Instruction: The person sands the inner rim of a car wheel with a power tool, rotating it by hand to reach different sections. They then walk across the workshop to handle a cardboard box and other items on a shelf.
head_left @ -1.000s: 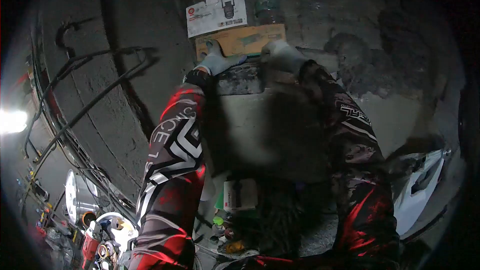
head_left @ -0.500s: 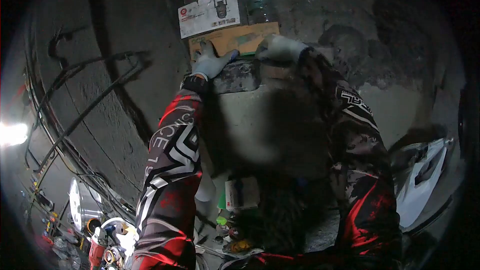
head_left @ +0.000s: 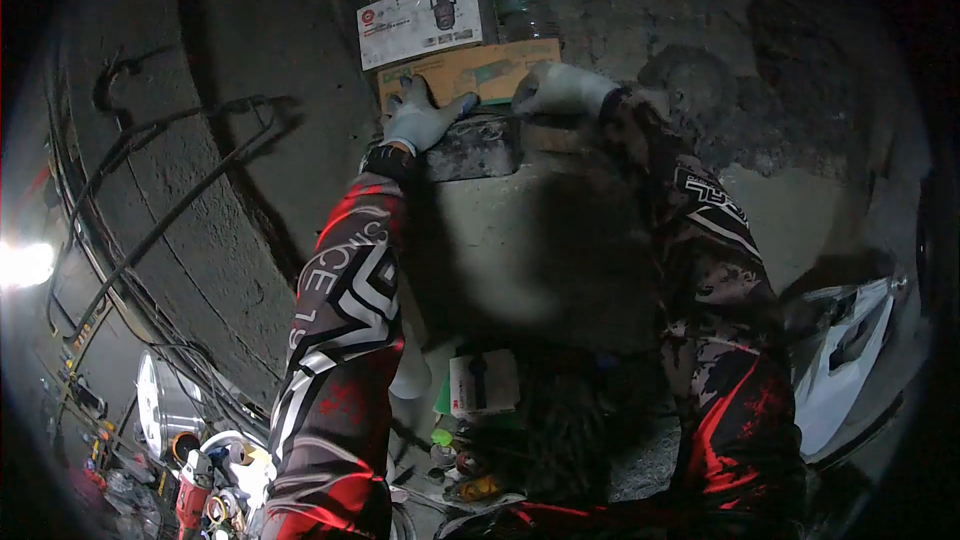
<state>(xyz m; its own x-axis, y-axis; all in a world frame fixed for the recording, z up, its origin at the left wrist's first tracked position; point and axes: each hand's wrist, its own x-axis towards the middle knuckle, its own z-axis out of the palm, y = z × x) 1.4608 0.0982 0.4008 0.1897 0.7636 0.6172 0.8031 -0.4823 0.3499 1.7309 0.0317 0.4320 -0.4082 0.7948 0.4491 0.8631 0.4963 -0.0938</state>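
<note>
A brown cardboard box point(head_left: 455, 75) with a green printed edge lies at the far side. My left hand point(head_left: 420, 123), in a pale work glove, rests with fingers spread on the left part of its front. At the box's lower right edge is my right hand point(head_left: 565, 90), gloved too, its fingers curled closed; whatever they hold is hidden. Just below the hands sits a dark, scuffed case point(head_left: 474, 152). Behind the brown box leans a white box point(head_left: 420, 22) with a camera-like device printed on it.
Black cables point(head_left: 165, 205) run along the left wall, near a bright lamp point(head_left: 25, 265). A white bucket point(head_left: 165, 405) and a red power tool point(head_left: 192, 495) stand lower left. A small white box point(head_left: 484, 383) lies below, and a white plastic bag point(head_left: 845, 370) is at right.
Both hands stay almost where they were. The picture is a little brighter, and the brown and white boxes sit very slightly higher in view.
</note>
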